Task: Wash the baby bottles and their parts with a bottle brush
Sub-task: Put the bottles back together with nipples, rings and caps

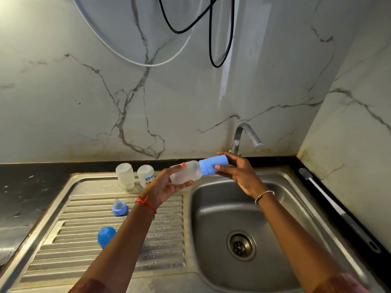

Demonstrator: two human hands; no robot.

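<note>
Early going, by the look of it: the left hand [163, 187] grips the cloudy clear body of a baby bottle [186, 172], held sideways over the sink [211, 229] rim near centre. The right hand [239, 174] wraps its blue cap [213, 166], probably to take it off. Two bare bottles [124, 176] stand at ten o'clock, loose blue parts [120, 208] at eight. The bottle brush [338, 210] lies untouched on the tabletop at three o'clock, so the scrubbing seems still ahead.

We see a steel sink [211, 208] with its drain [241, 245] at five o'clock, a tap [243, 136] at three o'clock, and a black cable [209, 45] and a white cable [146, 64] hanging at twelve o'clock against the marble wall [63, 102].
</note>
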